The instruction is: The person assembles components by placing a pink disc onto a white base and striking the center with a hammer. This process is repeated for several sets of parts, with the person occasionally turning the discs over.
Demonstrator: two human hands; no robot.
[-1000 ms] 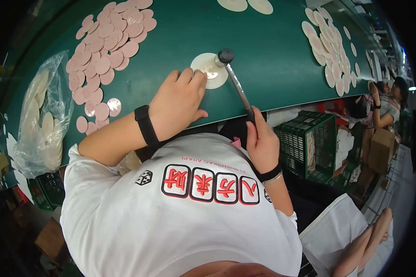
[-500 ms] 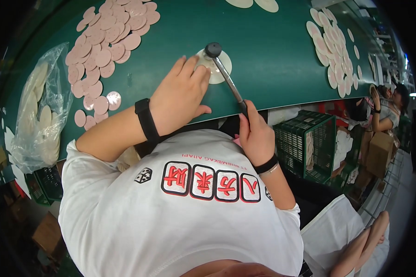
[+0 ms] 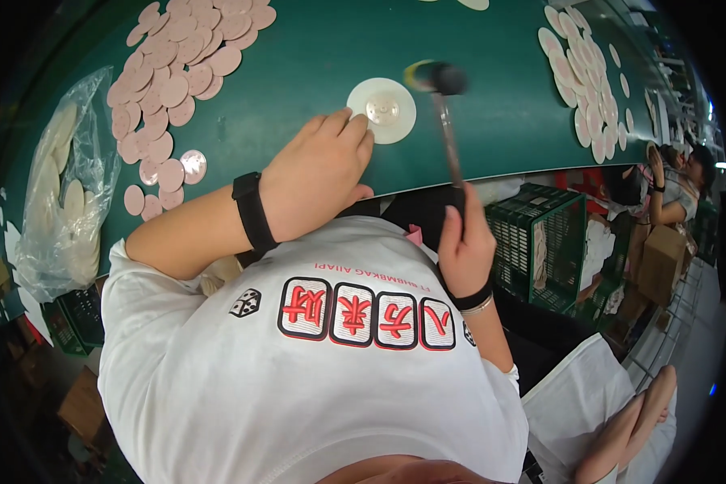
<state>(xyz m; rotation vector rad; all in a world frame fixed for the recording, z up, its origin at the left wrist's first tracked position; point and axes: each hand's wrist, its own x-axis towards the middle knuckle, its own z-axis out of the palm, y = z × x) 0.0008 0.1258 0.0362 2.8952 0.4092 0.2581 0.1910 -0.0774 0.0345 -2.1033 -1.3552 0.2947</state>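
On the green tabletop (image 3: 298, 89) lies a round cream disc (image 3: 403, 105) with a smaller, shiny clear round piece (image 3: 382, 110) at its centre. My left hand (image 3: 319, 169) rests at the disc's near left edge, fingertips touching it, fingers loosely extended and thumb apart. A mallet (image 3: 450, 141) is gripped by its handle in my right hand (image 3: 468, 242). Its dark head, with a yellowish face, is blurred by motion and sits up and right of the disc, apart from it.
Pink discs (image 3: 169, 73) lie heaped at the left, beside a clear plastic bag (image 3: 68, 202) of cream pieces. More pale discs (image 3: 577, 81) spread at the right. Below the table edge stands a green crate (image 3: 532, 242). Another person (image 3: 669, 185) sits farther right.
The mallet head has lifted off the disc and swung right, with my right hand shifting slightly right. The disc's centre is now uncovered. My left hand stays at its edge.
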